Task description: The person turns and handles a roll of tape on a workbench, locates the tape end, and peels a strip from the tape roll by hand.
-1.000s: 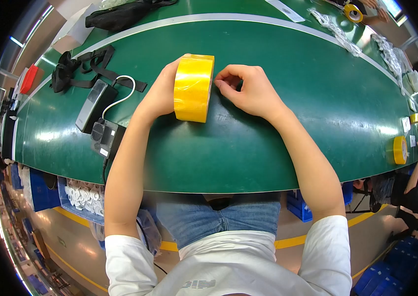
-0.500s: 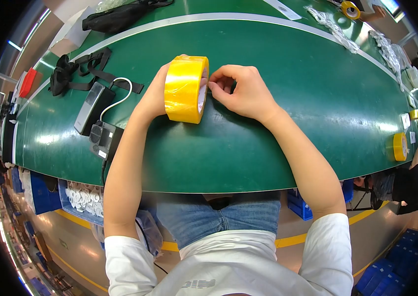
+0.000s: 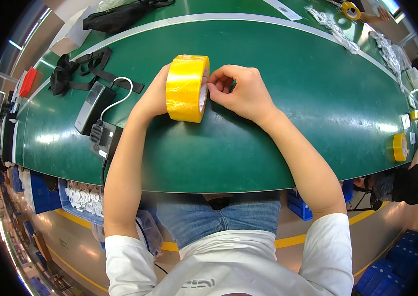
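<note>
A large roll of yellow packing tape [image 3: 184, 91] stands on its edge above the green table [image 3: 218, 163]. My left hand [image 3: 157, 96] grips it from the left, with most of the fingers hidden behind the roll and inside its core. At the roll's right rim is my right hand [image 3: 241, 91], its thumb and index finger pinched together. Whether that pinch has the tape's edge or something thin in it is too small to make out.
Left of my arm lie a grey device [image 3: 92, 106] with a white cable, a black adapter [image 3: 104, 140] and black straps [image 3: 85, 71]. Another tape roll [image 3: 399, 147] stands at the right edge. Bundled white cables [image 3: 334, 29] lie at the back right. Other people's hands show at the right.
The tape roll has turned very slightly, and my right hand has shifted a little at its rim. The grip of my left hand looks the same.
</note>
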